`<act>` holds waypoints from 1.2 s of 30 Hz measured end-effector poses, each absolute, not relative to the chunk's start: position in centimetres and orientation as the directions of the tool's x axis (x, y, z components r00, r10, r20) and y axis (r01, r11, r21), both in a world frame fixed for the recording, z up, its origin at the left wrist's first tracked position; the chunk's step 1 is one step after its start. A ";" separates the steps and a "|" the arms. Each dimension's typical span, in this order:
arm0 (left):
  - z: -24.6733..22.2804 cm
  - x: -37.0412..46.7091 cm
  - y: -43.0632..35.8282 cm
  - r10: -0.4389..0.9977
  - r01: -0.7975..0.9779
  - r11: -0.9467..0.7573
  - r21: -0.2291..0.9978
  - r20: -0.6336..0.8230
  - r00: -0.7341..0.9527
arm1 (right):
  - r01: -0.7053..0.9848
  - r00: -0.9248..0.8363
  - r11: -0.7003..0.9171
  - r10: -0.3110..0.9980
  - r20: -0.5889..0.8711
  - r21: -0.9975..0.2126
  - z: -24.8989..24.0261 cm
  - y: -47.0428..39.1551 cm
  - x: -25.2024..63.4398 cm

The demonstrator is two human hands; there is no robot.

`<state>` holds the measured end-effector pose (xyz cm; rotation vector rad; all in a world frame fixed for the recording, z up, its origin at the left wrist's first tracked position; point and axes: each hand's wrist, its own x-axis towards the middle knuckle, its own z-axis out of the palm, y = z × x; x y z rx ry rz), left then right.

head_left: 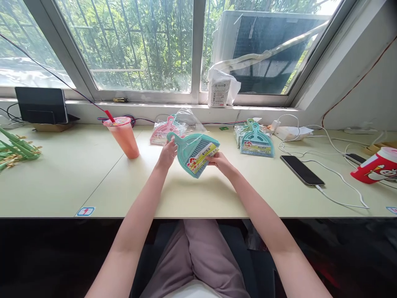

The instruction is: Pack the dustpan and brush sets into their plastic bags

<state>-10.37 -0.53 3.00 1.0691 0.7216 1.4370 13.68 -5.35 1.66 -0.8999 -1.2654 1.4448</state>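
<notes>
A teal mini dustpan and brush set [189, 155] is held tilted above the table, with a yellow label across its grey bristles. My left hand [168, 154] is closed on its handle end at the upper left. At the right edge, my right hand [220, 160] grips the set beside the label. Behind it lies a pink dustpan set [161, 131] with clear plastic wrap [187, 118] standing up around it. To the right, another teal dustpan set [257, 141] in a clear bag rests partly over a green one [249, 123].
An orange drink cup [124, 138] with a red straw stands left of my hands. On the right are a phone [301, 170] on a white charging cable and a tipped red cup [376, 166]. A tablet [41, 105] and green stalks [18, 149] are far left.
</notes>
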 end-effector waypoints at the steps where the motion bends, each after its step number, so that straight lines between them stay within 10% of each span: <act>1: 3.0 -10.5 -0.5 0.972 -0.432 -0.171 0.885 0.223 0.073 | -0.220 -0.222 0.025 0.972 0.075 -0.975 1.6 -5.3 13.7; 11: 2.9 -12.6 0.3 0.970 -0.621 -0.232 0.749 0.226 -0.090 | -0.278 -0.040 0.043 0.998 0.056 -0.960 1.0 -3.7 15.6; 19: 3.0 -12.3 -0.2 0.979 -0.631 -0.120 0.767 0.195 0.051 | -0.128 -0.311 -0.030 0.950 0.012 -0.991 2.4 -5.4 15.0; 36: 3.1 -9.4 -2.3 0.932 -0.405 -0.047 0.913 0.186 0.311 | -0.344 -0.169 0.021 0.982 0.084 -0.939 0.6 -4.4 13.4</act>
